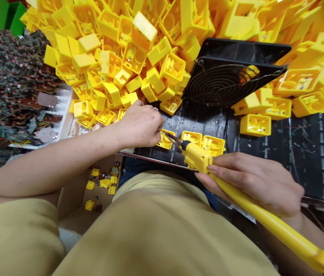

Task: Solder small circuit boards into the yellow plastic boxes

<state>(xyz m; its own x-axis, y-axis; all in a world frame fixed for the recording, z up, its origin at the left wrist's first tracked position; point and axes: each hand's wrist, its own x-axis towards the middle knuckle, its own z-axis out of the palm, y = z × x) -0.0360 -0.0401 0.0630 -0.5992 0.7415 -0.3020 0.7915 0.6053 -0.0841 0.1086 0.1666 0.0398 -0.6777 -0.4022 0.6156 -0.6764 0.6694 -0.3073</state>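
My right hand (254, 180) is closed around a yellow-handled soldering iron (236, 195), its blocky front part and black collar sloping up to the left. The thin metal tip reaches a small open yellow plastic casing (166, 142) on the bench. At that casing's left side is my left hand (141, 123), closed, a ring on one finger. Its fingertips are turned away, so whatever they pinch is hidden. Two more open yellow casings (213, 145) lie side by side just right of the tip, partly behind the iron.
A large heap of yellow casings (110, 61) covers the back of the black bench (294, 161). Before it leans a black fan (222, 82) with a wire guard. Circuit boards (12, 84) are piled at left. A cardboard box (77, 209) below holds several yellow pieces.
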